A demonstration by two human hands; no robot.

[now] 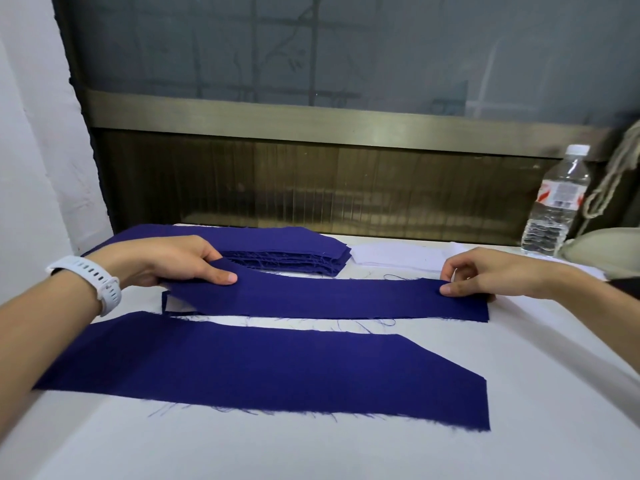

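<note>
Left hand [173,259] pinched left end of navy fabric strip [329,299], thumb on top, fingers curled beneath. Right hand [485,271] pinched strip's right end the same way. Strip stretched between hands, partly resting on counter [311,452]. Larger navy piece [277,368] lay flat nearer than hands. Stack of navy pieces [287,249] beyond left hand. Water bottle [557,202] beyond right hand.
</note>
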